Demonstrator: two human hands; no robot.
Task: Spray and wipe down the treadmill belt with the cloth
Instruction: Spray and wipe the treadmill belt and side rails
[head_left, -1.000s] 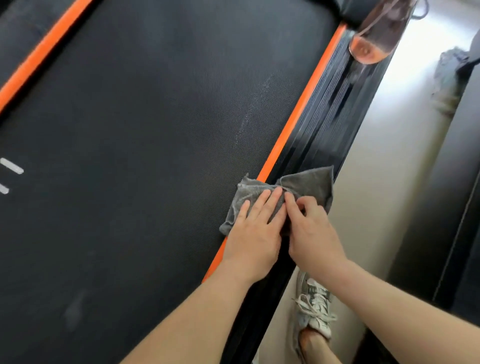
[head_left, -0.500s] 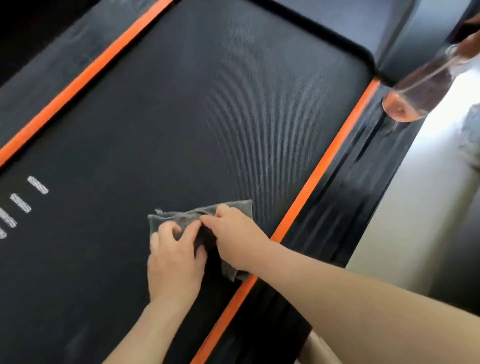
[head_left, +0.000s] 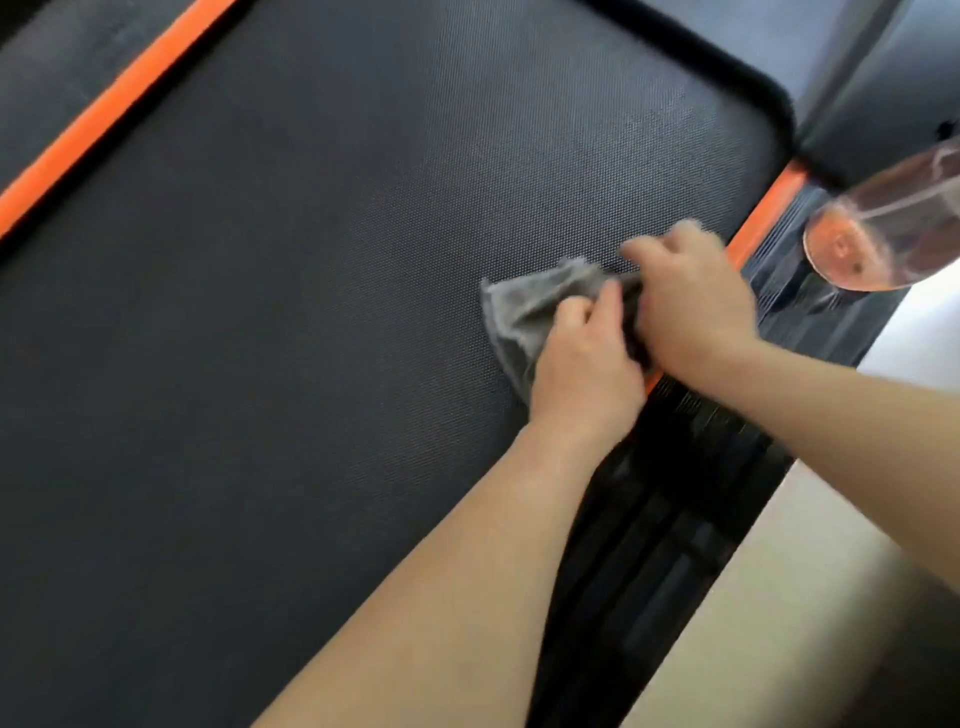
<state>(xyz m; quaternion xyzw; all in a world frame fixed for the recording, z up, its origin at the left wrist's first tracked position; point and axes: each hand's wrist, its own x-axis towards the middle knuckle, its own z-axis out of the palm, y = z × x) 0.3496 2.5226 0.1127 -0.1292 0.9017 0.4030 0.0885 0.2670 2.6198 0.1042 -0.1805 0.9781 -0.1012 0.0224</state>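
A grey cloth (head_left: 524, 312) lies bunched on the black textured treadmill belt (head_left: 311, 312), close to the belt's right edge. My left hand (head_left: 584, 364) holds the cloth's near side with curled fingers. My right hand (head_left: 685, 301) grips the cloth's far right part, knuckles up, and is blurred by motion. Most of the cloth is hidden under both hands. A clear spray bottle (head_left: 883, 228) with an orange base stands on the right side rail.
Orange stripes run along the belt's right edge (head_left: 763, 218) and left edge (head_left: 104, 114). The ribbed black side rail (head_left: 675, 519) lies to the right, with pale floor (head_left: 779, 623) beyond it. The dark motor cover (head_left: 857, 78) rises at the belt's far end.
Both hands have carried the cloth from the belt's middle back toward the right orange stripe and farther up the belt. The view has shifted, so the white belt marks are out of sight.
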